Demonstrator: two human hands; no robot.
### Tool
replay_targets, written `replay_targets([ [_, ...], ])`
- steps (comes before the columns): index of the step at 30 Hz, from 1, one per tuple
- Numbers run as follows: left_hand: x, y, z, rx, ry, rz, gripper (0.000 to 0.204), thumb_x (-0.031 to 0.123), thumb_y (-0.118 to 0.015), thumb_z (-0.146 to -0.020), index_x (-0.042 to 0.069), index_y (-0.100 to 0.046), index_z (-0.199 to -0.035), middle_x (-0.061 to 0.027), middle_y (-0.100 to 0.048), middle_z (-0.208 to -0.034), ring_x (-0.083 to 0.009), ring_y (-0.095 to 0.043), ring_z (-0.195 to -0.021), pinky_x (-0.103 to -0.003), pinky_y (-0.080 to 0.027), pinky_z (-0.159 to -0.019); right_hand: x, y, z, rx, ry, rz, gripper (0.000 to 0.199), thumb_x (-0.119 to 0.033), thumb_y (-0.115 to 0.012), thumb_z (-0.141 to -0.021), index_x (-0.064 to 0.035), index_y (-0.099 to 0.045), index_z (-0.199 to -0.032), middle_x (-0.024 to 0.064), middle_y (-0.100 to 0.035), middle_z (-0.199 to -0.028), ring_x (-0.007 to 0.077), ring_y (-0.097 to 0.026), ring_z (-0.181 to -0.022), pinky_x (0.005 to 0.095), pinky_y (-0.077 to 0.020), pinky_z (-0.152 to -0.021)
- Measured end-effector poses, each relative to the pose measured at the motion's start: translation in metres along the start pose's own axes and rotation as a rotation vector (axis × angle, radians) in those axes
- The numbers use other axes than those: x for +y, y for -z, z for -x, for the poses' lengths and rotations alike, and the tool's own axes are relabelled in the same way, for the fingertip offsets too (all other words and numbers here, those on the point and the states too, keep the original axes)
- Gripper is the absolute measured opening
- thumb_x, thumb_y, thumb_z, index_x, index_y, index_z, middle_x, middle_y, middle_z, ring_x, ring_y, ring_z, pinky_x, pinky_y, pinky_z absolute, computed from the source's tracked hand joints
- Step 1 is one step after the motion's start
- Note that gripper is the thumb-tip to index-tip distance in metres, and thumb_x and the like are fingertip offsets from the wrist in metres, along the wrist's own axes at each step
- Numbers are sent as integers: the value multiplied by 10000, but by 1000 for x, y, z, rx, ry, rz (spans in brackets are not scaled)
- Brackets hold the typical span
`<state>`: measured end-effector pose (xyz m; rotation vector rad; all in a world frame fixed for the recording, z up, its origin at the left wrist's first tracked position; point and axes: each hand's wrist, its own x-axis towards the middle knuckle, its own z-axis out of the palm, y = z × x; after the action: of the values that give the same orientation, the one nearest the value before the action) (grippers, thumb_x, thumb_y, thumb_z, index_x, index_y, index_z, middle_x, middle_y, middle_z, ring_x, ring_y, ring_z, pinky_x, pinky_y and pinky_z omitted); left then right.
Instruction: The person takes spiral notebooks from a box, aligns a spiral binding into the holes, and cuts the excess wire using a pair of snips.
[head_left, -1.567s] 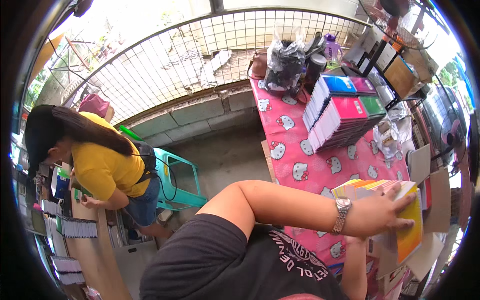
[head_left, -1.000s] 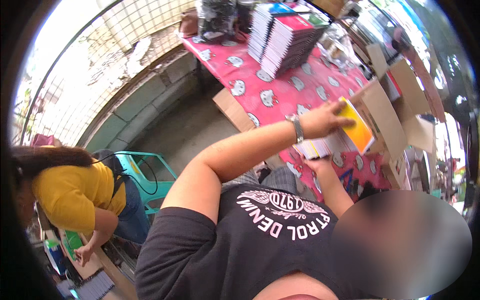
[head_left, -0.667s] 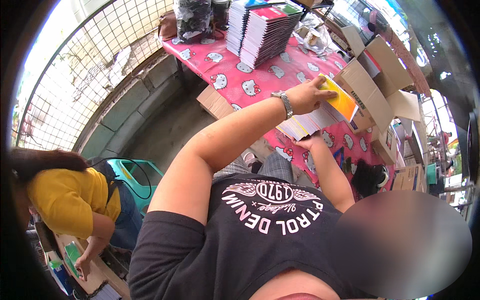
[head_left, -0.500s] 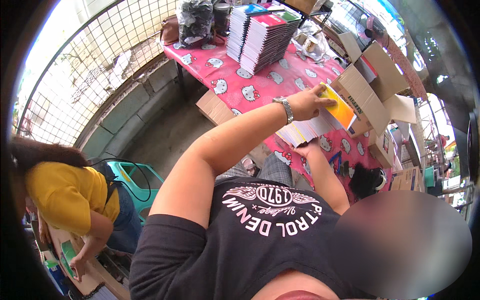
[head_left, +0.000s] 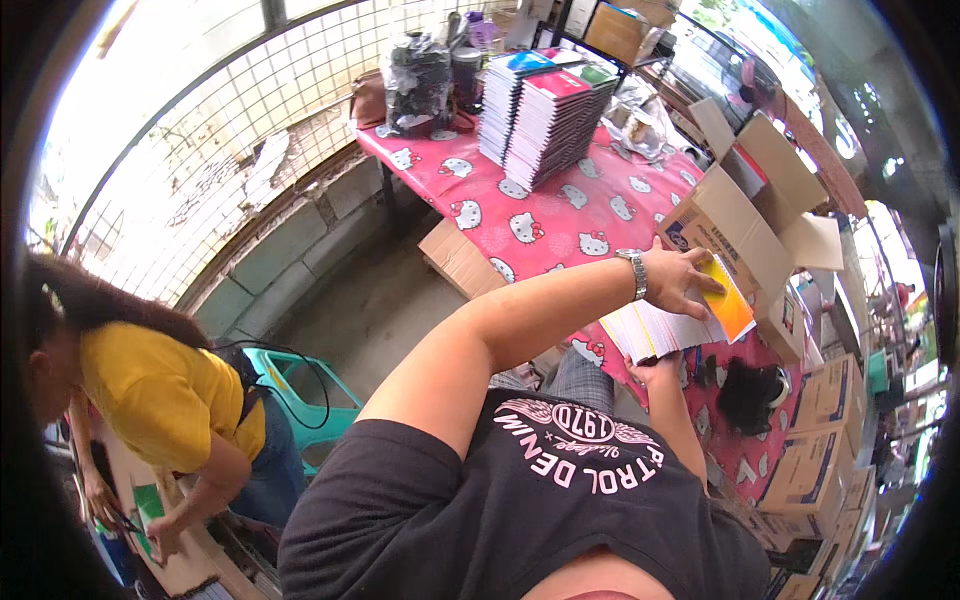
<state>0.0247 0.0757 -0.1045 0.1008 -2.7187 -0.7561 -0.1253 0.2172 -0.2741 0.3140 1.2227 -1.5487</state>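
A slanting stack of notebooks (head_left: 655, 328) lies fanned out near the table's front edge, its white page edges facing me. At its right end is a notebook with a yellow-orange cover (head_left: 735, 310). My left hand (head_left: 680, 282), a metal watch on its wrist, rests over that end with fingers spread, some of them on the yellow cover. Low at the stack's near edge, my right hand (head_left: 655, 370) grips the notebooks from below; its fingers are partly hidden. Something dark shows beside its fingers, too small to name.
Tall notebook piles (head_left: 545, 125) stand at the back of the pink-covered table (head_left: 470, 180). An open carton (head_left: 725, 225) is just beyond my hands, with a black furry item (head_left: 750, 395) to the right. More cartons (head_left: 805, 475) line the right. A person in yellow (head_left: 165, 400) works at left.
My view has shifted, so the table sits lower. My left hand, pinching at the yellow notebook's edge earlier, now lies spread over the stack's end. My right hand stays at the stack's near edge.
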Motion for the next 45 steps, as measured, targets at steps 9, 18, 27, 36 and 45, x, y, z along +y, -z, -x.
replay_targets([
  [9,-15,-44,-50,73,-139,309,375,428,-444,-1005,222,-619,-1266,-172,-478,-1373,-358,-454,-1296,-519,-391,-1061,30,20,2,84,113,-255,585,-632,-344,-876,-224,-577,-1224,39,-547,-1302,305,-490,-1143,522,-397,-852],
  [18,-13,-56,-68,-43,-152,820,242,167,-586,-879,79,-755,-1028,-166,-500,-1314,-296,-510,-1217,-345,-414,-1051,72,-8,35,198,233,-466,517,-534,-460,-886,-207,-514,-1282,92,-497,-1306,332,-446,-1181,591,-381,-934],
  [27,-19,-64,-63,70,-34,1135,116,120,-637,-792,96,-703,-885,9,-735,-876,-159,-656,-862,-334,-484,-877,109,1,-14,-67,415,-263,546,-443,-378,-985,-137,-406,-1436,112,-378,-1502,367,-340,-1378,669,-294,-1081],
  [36,-85,-22,-68,68,-544,373,203,85,-573,-804,66,-742,-914,-83,-696,-1072,-314,-524,-1248,-373,-476,-964,123,-60,-13,30,223,-380,363,-332,-407,-960,-127,-447,-1256,153,-408,-1454,443,-217,-1432,593,-155,-1162],
  [45,-90,-14,-56,-205,-303,628,237,128,-547,-782,15,-741,-859,-175,-541,-1334,-275,-486,-1237,-322,-408,-1012,92,5,1,-302,55,211,356,-275,-469,-993,-28,-428,-1246,268,-487,-1350,363,-510,-1247,477,-439,-1022],
])
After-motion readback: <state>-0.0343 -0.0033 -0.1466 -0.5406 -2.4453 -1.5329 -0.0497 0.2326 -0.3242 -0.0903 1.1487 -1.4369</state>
